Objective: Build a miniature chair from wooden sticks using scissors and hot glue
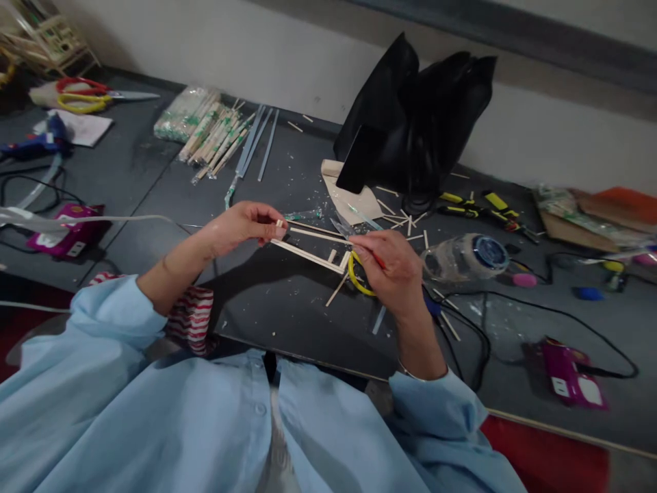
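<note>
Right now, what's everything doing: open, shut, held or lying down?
Left hand: pinching stick frame.
Stick frame: held.
Right hand: closed on near scissors.
Near scissors: blade gap unclear.
Far scissors: lying shut.
Clear jar: lid on.
Stick bundles: plastic-wrapped.
Glue gun: lying down; on or off unclear.
Black bag: standing, crumpled.

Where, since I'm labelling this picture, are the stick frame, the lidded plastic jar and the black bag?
Stick frame (308,256): head view, its lower stick.
Lidded plastic jar (456,259): head view, its clear side.
Black bag (413,113): head view, its front.
</note>
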Demonstrator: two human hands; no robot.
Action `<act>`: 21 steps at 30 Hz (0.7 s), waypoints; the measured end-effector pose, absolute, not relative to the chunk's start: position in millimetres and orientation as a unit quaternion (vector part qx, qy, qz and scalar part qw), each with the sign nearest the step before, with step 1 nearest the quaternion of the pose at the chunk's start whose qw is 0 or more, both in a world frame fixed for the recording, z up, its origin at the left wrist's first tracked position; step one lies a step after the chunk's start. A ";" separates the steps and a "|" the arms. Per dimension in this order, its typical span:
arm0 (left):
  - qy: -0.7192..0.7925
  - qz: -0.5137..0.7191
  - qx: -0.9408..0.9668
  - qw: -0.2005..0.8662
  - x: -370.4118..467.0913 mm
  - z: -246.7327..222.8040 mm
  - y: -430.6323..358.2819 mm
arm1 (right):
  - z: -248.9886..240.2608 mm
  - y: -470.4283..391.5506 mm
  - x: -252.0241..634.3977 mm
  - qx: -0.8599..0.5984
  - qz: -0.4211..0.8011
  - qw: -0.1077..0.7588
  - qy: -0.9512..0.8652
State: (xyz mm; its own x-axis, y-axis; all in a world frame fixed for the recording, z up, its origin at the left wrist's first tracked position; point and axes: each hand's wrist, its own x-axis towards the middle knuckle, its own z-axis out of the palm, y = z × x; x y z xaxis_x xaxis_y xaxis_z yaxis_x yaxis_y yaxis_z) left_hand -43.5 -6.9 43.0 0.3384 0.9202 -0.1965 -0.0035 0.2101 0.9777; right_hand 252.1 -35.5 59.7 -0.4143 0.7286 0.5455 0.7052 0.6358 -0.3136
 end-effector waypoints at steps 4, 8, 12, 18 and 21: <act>0.444 0.400 0.447 0.666 -38.6 37.3 -11.4 | 54.6 -37.7 250.4 -0.435 -0.019 0.341 -0.833; 0.434 0.400 0.433 0.681 -37.5 37.8 -12.2 | 50.9 -41.4 248.8 -0.434 -0.042 0.334 -0.836; 0.428 0.413 0.421 0.685 -36.3 39.1 -13.4 | 49.3 -44.5 247.1 -0.428 -0.052 0.325 -0.842; 0.428 0.429 0.403 0.686 -32.8 39.7 -15.8 | 49.7 -49.8 246.3 -0.414 -0.057 0.324 -0.849; 0.423 0.429 0.402 0.689 -32.6 39.9 -15.4 | 48.4 -49.5 246.3 -0.407 -0.051 0.326 -0.852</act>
